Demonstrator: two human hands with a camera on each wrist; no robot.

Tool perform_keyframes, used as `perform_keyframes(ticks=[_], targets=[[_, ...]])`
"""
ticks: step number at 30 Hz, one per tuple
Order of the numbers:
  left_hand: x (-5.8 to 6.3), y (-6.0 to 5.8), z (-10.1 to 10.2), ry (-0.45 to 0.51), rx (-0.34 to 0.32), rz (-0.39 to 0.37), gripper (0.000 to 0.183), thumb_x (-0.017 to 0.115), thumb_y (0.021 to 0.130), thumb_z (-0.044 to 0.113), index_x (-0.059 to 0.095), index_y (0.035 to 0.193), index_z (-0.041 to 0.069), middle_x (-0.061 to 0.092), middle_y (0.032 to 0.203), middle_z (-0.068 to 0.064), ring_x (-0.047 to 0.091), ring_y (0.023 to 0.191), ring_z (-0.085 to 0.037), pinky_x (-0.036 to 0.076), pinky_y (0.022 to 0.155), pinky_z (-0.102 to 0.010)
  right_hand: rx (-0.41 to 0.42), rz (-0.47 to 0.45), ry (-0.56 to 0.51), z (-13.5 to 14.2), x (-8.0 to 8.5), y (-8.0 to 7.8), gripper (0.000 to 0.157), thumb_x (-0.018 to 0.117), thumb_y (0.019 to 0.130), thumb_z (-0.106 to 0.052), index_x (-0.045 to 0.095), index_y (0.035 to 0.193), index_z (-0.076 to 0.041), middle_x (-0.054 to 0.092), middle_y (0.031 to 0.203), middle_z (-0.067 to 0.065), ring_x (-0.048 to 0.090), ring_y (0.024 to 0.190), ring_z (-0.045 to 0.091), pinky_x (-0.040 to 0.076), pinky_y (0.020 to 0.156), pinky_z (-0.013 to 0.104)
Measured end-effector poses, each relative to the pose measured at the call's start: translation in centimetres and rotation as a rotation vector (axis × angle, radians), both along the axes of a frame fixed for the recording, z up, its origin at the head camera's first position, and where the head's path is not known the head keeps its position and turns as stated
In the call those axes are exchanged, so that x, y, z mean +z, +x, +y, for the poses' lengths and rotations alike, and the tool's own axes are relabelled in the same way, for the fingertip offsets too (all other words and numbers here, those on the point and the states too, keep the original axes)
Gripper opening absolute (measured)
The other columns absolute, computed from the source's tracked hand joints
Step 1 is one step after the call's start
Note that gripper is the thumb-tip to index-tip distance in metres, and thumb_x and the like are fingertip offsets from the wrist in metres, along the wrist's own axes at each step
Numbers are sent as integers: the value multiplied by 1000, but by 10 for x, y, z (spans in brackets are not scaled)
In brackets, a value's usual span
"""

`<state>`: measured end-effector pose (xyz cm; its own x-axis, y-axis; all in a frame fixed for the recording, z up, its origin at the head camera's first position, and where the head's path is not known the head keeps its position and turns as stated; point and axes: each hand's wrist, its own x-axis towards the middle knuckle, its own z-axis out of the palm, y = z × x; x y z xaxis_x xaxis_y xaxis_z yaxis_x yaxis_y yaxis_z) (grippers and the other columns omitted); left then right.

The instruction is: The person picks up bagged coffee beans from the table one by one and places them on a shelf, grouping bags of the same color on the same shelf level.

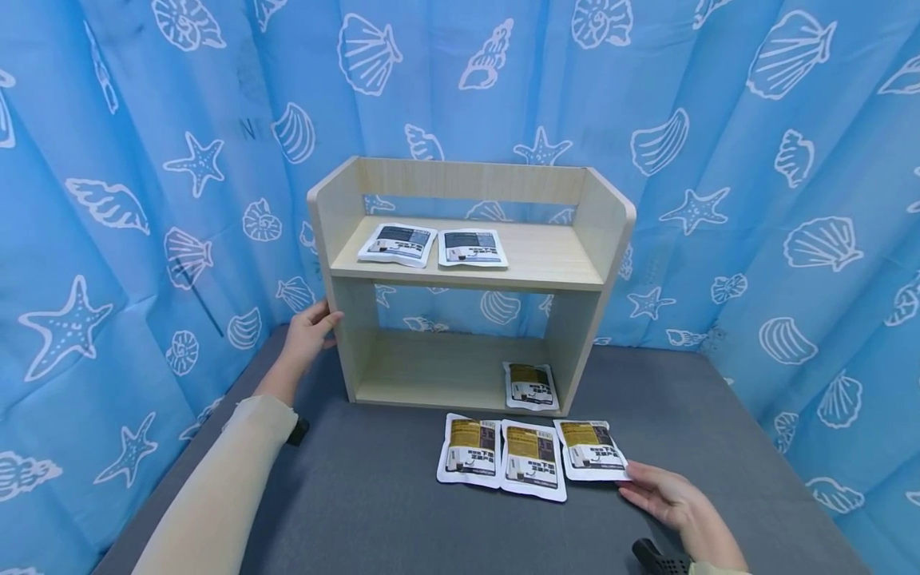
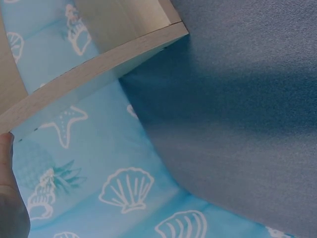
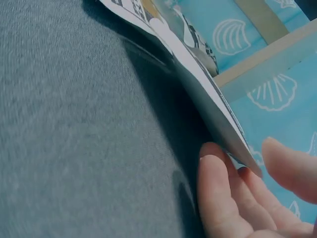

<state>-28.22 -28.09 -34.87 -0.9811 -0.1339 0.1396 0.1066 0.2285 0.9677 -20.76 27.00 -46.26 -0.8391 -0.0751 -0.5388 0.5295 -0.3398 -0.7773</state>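
In the head view my right hand (image 1: 668, 499) pinches the right corner of a white pouch with a brown and yellow label (image 1: 591, 449). The right wrist view shows this pouch (image 3: 198, 82) tilted, its near edge raised over the cloth, with fingers below it and the thumb above. Two similar pouches, a left one (image 1: 470, 450) and a middle one (image 1: 533, 459), lie beside it. My left hand (image 1: 309, 335) rests against the outer left side of a pale wooden two-tier shelf (image 1: 467, 277), thumb at the panel's front edge. Only part of that hand (image 2: 12, 193) shows in the left wrist view.
Two dark-labelled pouches, one left (image 1: 398, 243) and one right (image 1: 472, 247), lie on the upper tier. A brown-labelled pouch (image 1: 530, 386) sits at the lower tier's right end. Grey cloth (image 1: 374, 503) covers the table; a blue shell-patterned curtain (image 1: 460, 96) hangs behind and around.
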Motion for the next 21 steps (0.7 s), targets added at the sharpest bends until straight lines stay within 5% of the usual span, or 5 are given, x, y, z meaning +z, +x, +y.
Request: perform_keyframes(ticks=[3, 13, 17, 21], targets=[[0, 0, 0, 0, 3, -1, 54, 50, 103, 23, 32, 152, 11, 34, 152, -21, 36, 136, -38, 38, 102, -59, -35, -39, -4, -3, 2, 0, 63, 63, 92, 4, 26, 141, 19, 67, 79, 10, 69, 79, 22, 53, 88, 41], [-5, -4, -1, -18, 15, 23, 53, 51, 103, 22, 33, 152, 10, 38, 149, -22, 39, 134, -37, 43, 98, -56, -92, -73, -69, -6, 5, -2, 66, 50, 96, 9, 11, 148, 15, 66, 74, 11, 69, 75, 22, 52, 90, 36], [-5, -4, -1, -22, 16, 16, 54, 51, 103, 23, 32, 152, 11, 37, 150, -21, 39, 135, -37, 42, 99, -56, -52, -26, -101, -2, 5, 0, 42, 53, 94, 11, 40, 133, 22, 67, 77, 11, 69, 76, 21, 54, 87, 35], [-5, -4, -2, -25, 17, 14, 55, 50, 103, 24, 31, 152, 11, 36, 150, -21, 38, 135, -37, 42, 99, -56, 14, 72, -155, 2, 3, 2, 15, 66, 83, 15, 68, 94, 6, 69, 82, 12, 69, 78, 21, 56, 81, 34]])
